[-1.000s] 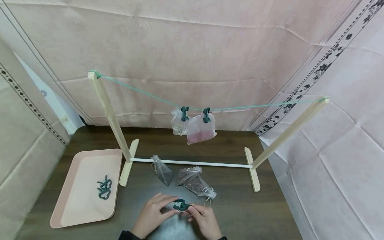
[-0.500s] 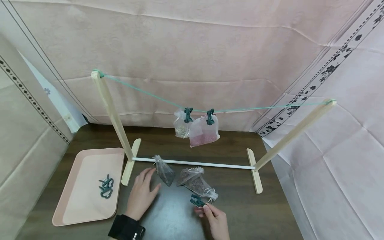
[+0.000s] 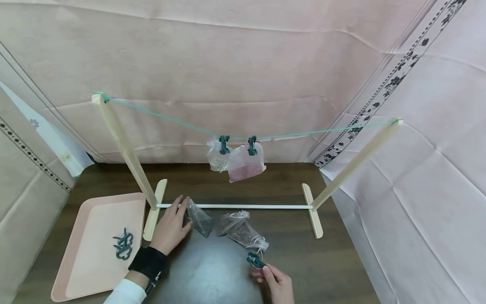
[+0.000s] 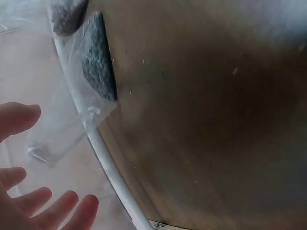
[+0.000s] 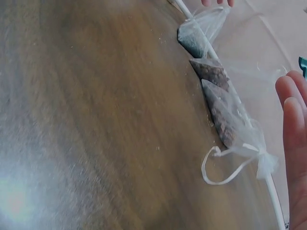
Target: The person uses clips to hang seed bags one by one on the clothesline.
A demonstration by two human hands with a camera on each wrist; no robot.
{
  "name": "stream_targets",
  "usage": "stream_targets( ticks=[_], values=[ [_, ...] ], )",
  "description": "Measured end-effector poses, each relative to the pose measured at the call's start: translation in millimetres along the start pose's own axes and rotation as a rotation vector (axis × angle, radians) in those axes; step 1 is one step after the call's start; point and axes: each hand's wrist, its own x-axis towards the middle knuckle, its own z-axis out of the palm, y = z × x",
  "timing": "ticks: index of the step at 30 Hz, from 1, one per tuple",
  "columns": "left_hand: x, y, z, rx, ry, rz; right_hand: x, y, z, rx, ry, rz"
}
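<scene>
My left hand [image 3: 170,228] reaches beside a sheer drawstring bag of dark grains [image 3: 201,218]. In the left wrist view its thumb and fingers are spread around the neck of that bag [image 4: 98,62], apparently not touching it. Nearer the front, my right hand [image 3: 279,283] pinches a dark green spring clip [image 3: 255,260] between thumb and fingers; the right wrist view shows only the clip's edge [image 5: 303,66]. Just beyond the clip lie two overlapping sheer bags of brown bits [image 3: 247,234], a white drawstring loop [image 5: 223,179] trailing from one.
A green line [image 3: 163,118] sags between two wooden posts [image 3: 125,147], joined below by a white rod [image 3: 265,207]. Two clips hold a pale bag [image 3: 217,159] and a pink-filled bag [image 3: 247,166] on it. A pink tray [image 3: 91,270] at left carries more green clips [image 3: 123,245].
My left hand has left the clip and moved forward and left to the dark-grain bag. The right hand has kept the clip and shifted slightly right.
</scene>
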Motion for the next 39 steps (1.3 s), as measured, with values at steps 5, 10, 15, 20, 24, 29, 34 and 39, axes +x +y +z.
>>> stream_targets(
  ticks=[5,10,15,20,24,29,34,39],
  values=[
    [11.6,-7.1,3.2,0.008,-0.022,0.026,-3.4,-1.3,-4.5,-0.007,0.002,0.045],
    [15.9,-9.4,5.3,-0.002,-0.044,0.018,-5.3,-3.8,-6.2,-0.015,0.008,0.071],
    [14.7,-5.5,4.7,-0.008,-0.055,-0.026,-6.2,-2.9,-6.1,-0.019,0.014,0.072],
    [10.0,-1.0,1.5,-0.027,-0.045,-0.040,-5.3,0.7,-5.4,-0.009,-0.015,0.061],
    [6.9,0.2,-0.3,-0.034,-0.032,-0.038,-4.2,2.1,-4.8,-0.013,-0.033,0.042],
    [2.7,5.7,-5.8,-0.062,0.033,-0.044,5.0,-2.5,-4.5,-0.060,-0.020,-0.010],
    [0.1,20.9,-16.3,-0.074,0.100,-0.017,20.5,-20.9,-5.8,-0.185,0.011,-0.214],
    [-0.7,30.3,-32.6,-0.062,0.120,0.005,35.4,-52.5,-1.3,-0.258,-0.033,-0.388]
  ],
)
